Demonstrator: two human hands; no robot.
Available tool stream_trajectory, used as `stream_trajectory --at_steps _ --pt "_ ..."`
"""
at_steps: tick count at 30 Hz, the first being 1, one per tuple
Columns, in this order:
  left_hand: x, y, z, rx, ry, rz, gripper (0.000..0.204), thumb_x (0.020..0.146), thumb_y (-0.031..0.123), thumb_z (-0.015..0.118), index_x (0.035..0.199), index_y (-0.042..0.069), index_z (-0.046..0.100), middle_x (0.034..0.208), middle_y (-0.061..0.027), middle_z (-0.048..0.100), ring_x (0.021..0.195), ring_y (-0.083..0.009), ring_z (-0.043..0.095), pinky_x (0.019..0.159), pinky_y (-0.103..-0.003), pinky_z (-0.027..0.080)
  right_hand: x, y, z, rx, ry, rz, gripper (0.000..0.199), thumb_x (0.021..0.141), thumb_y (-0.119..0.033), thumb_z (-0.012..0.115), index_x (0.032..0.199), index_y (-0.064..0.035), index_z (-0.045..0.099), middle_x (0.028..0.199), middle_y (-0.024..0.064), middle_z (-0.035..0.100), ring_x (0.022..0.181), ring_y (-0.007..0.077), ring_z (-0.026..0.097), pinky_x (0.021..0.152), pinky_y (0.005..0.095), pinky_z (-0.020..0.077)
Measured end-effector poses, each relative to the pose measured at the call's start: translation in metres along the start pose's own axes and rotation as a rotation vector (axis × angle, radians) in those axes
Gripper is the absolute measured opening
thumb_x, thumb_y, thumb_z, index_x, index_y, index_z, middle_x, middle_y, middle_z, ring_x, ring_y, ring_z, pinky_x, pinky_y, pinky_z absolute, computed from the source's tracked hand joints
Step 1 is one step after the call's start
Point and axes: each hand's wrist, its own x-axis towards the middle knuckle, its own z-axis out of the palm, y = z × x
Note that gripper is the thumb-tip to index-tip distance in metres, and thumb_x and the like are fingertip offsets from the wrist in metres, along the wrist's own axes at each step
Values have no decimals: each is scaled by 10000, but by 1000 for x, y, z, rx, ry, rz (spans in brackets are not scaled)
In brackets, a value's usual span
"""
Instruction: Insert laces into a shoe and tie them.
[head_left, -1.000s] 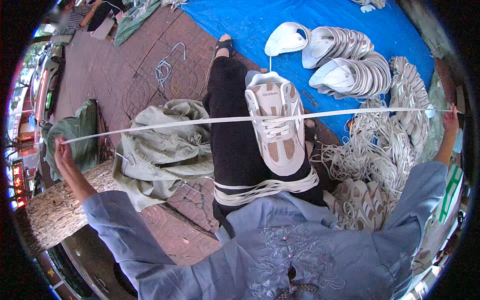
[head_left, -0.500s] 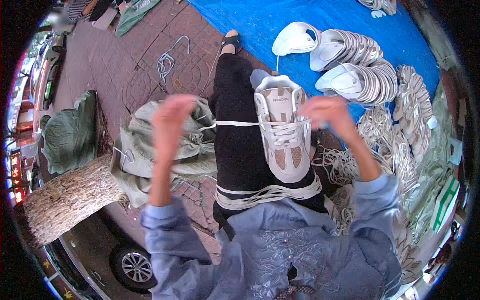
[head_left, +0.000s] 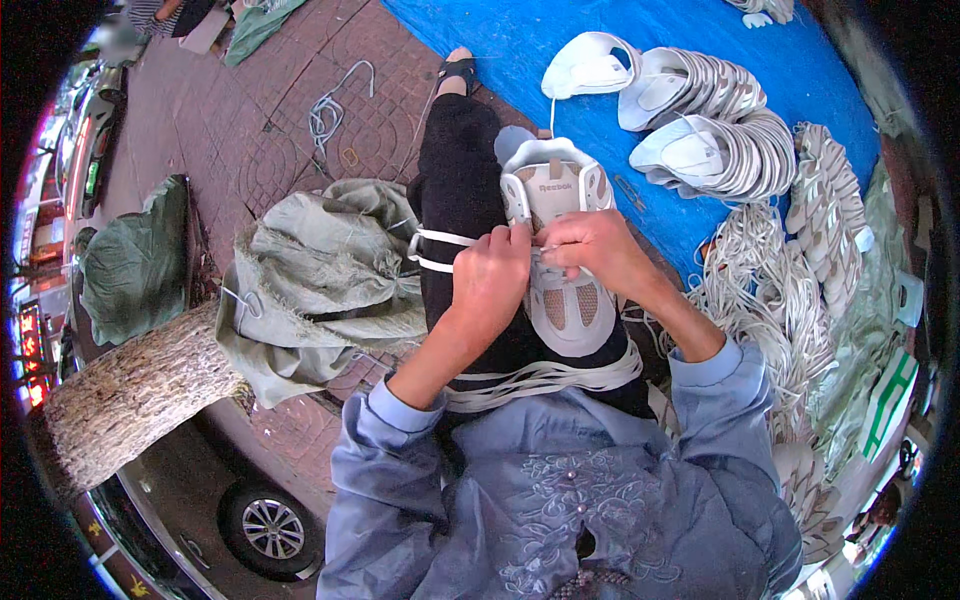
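A white and beige lace-up shoe upper (head_left: pixel 558 190) lies on my lap, its tongue end pointing away from me and its mesh toe toward me. My left hand (head_left: pixel 491 270) is closed at the left edge of the eyelets, gripping a white shoelace (head_left: pixel 445 237) whose loop stretches out to the left over my dark trouser leg. On the upper's other side, my right hand (head_left: pixel 597 252) pinches lace at the middle of the eyelet rows. The fingers of both hands almost meet and hide much of the lacing. A bundle of white laces (head_left: pixel 545 385) lies across my thighs.
Rows of stacked shoe uppers (head_left: pixel 735 155) rest on a blue tarp (head_left: pixel 480 30) at the right. Beside them is a heap of loose white laces (head_left: pixel 755 270). To the left are a grey-green sack (head_left: pixel 330 250), a tree trunk (head_left: pixel 140 390) and a parked car's wheel (head_left: pixel 273 527).
Both hands have come inward from wide apart and now meet over the upper's lacing. The lace, stretched across earlier, now loops out to the left.
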Motion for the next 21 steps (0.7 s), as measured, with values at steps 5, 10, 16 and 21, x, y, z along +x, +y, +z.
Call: stream_trajectory --at_steps 5,10,16,21 --pt "4 -7 -4 -869 121 -310 20 697 44 541 700 34 523 621 -96 537 560 -232 569 479 -325 445 0 8 -1 35 7 -33 128 704 -77 581 757 38 594 703 60 575 498 88 534 464 201 412" --pt "-5 -11 -8 -353 54 -201 39 697 36 553 728 30 530 667 -109 547 573 -262 559 486 -330 447 -1 9 -1 160 31 34 122 702 -68 584 752 42 601 792 90 603 499 90 537 478 197 422" --pt "-1 -6 -4 -25 -25 -24 63 670 53 505 675 39 443 614 -97 479 482 -252 529 390 -346 425 1 12 1 146 37 -27 147 687 -105 595 754 26 606 609 61 580 460 91 532 440 220 408" --pt "1 -6 1 -120 19 34 96 617 36 518 661 33 432 598 -95 467 516 -229 546 396 -328 433 3 15 4 172 68 -54 155 684 -122 596 732 25 605 594 60 574 457 91 528 441 219 406"
